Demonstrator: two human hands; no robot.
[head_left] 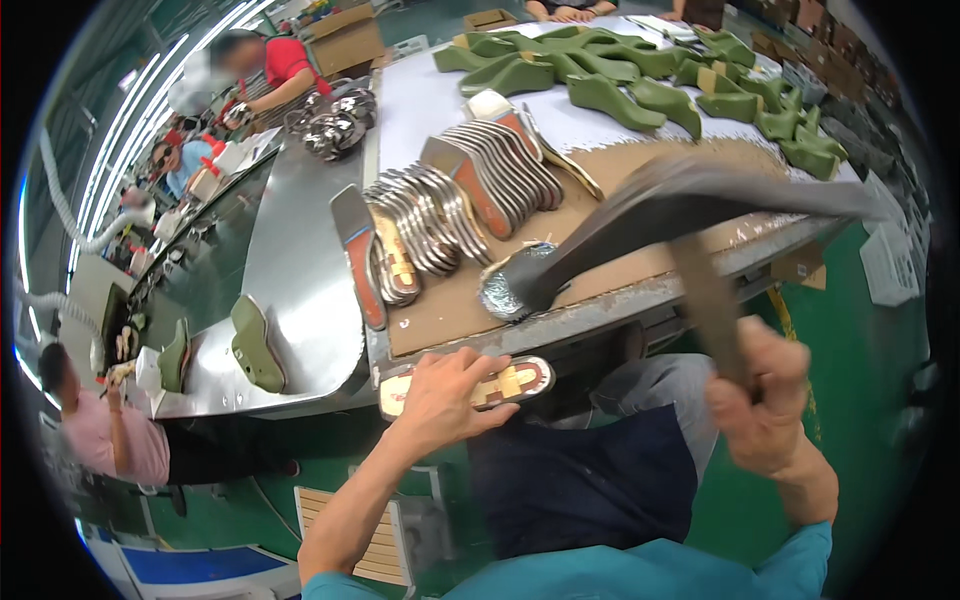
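Brown board (430,325) tops the worktable (620,293); left hand (445,393) grips a sole (535,375) by the near edge; right hand (765,405) clamps a blurred handle (705,300); green floor (850,345) stretches right

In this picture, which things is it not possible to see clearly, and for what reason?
All in the head view:
Middle of the sole: covered by the left hand.
Far end of the tool in the right hand: blurred by motion.
Person at the top: head cut off by the picture's edge.
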